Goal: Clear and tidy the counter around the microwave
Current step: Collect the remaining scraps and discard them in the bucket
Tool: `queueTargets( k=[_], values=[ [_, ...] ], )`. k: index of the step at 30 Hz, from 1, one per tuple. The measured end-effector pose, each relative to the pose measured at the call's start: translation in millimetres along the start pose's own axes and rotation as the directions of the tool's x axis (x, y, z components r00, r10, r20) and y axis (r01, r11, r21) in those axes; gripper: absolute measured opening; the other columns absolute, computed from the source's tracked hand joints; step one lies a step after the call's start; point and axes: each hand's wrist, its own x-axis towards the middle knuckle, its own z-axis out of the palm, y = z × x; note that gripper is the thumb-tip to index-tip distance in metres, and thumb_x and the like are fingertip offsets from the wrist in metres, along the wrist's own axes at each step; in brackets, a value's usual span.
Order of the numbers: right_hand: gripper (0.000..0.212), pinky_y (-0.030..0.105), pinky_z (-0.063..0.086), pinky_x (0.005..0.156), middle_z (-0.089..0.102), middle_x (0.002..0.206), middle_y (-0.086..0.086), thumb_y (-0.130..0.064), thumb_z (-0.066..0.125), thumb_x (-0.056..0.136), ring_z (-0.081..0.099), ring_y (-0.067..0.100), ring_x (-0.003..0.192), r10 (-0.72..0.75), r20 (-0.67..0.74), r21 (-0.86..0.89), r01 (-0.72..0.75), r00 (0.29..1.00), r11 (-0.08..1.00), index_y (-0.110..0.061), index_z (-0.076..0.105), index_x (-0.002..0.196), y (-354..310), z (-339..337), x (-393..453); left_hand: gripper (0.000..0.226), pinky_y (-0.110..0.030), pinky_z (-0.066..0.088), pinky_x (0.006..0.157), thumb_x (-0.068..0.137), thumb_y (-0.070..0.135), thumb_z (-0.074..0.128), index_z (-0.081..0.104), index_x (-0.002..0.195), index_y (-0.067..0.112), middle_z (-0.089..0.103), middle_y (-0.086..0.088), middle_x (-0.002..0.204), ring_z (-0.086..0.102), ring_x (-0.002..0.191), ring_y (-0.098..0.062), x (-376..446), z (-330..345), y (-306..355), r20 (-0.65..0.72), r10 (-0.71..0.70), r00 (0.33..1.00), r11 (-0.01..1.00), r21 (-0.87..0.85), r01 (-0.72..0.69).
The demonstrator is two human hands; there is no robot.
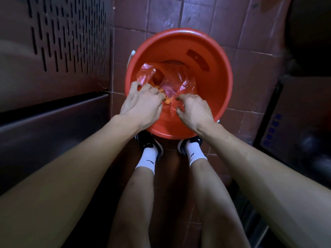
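A person is standing over a red bucket (211,51) that is sitting on the tiled floor (161,13), its near rim just in front of the two black shoes (148,142) with white socks (148,158). Both hands are reaching down into the bucket at its near side. The left hand (141,104) is curling its fingers around the left part of a clear plastic bag (170,85), and small orange pieces (168,100) are showing beside its fingertips, inside the bag's mouth. The right hand (194,109) is pinching the bag's right part with bent fingers, thumb close to the crinkled film. The two hands are lying close together but not touching, with the bag stretched between them. The bag itself is hanging inside the bucket, toward its near left wall. A dark perforated metal panel (68,36) is standing along the floor's left edge, and a dark box-like unit (295,126) is sitting by the right edge, too dim to identify.
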Motion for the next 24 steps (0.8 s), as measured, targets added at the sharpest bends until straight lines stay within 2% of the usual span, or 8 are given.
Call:
queueTargets(
  k=[5,9,15,24],
  values=[
    [0.038,0.045,0.049,0.091,0.065,0.126,0.01,-0.027,0.053,0.093,0.056,0.034,0.117,-0.001,0.016,-0.063,0.002,1.0,0.998,-0.022,0.059,0.13,-8,-38,-33,0.032,-0.05,0.027,0.103,0.093,0.038,0.043,0.06,0.115,0.025,0.063,0.004,0.117,0.049,0.119,-0.023,-24,-35,19,-0.005,0.015,1.0,1.0,-0.003,-0.015],
    [0.04,0.047,0.049,0.093,0.065,0.128,0.008,-0.026,0.054,0.092,0.057,0.034,0.118,0.032,0.037,-0.059,-0.03,0.999,0.998,-0.023,0.06,0.131,-23,-77,-71,0.032,-0.047,0.028,0.102,0.092,0.037,0.046,0.059,0.118,0.024,0.061,0.002,0.122,0.047,0.12,-0.024,-50,-70,34,0.019,-0.049,0.999,0.994,-0.096,0.051],
    [0.037,0.044,0.051,0.088,0.066,0.123,0.008,-0.026,0.054,0.089,0.06,0.035,0.112,0.041,0.02,-0.062,-0.04,0.999,0.997,-0.024,0.062,0.125,-58,-150,-148,0.035,-0.046,0.032,0.104,0.094,0.037,0.05,0.058,0.125,0.024,0.061,0.001,0.126,0.049,0.121,-0.026,-110,-149,52,0.035,-0.132,0.991,0.965,-0.223,0.136],
    [0.037,0.045,0.051,0.091,0.066,0.125,0.004,-0.031,0.055,0.093,0.061,0.031,0.113,-0.089,-0.091,-0.021,0.088,0.992,0.996,-0.024,0.062,0.128,-104,-245,-233,0.038,-0.045,0.035,0.104,0.096,0.04,0.05,0.055,0.132,0.027,0.061,0.002,0.131,0.051,0.122,-0.025,-188,-265,79,-0.039,-0.322,0.946,0.922,-0.242,0.304]
  ],
)
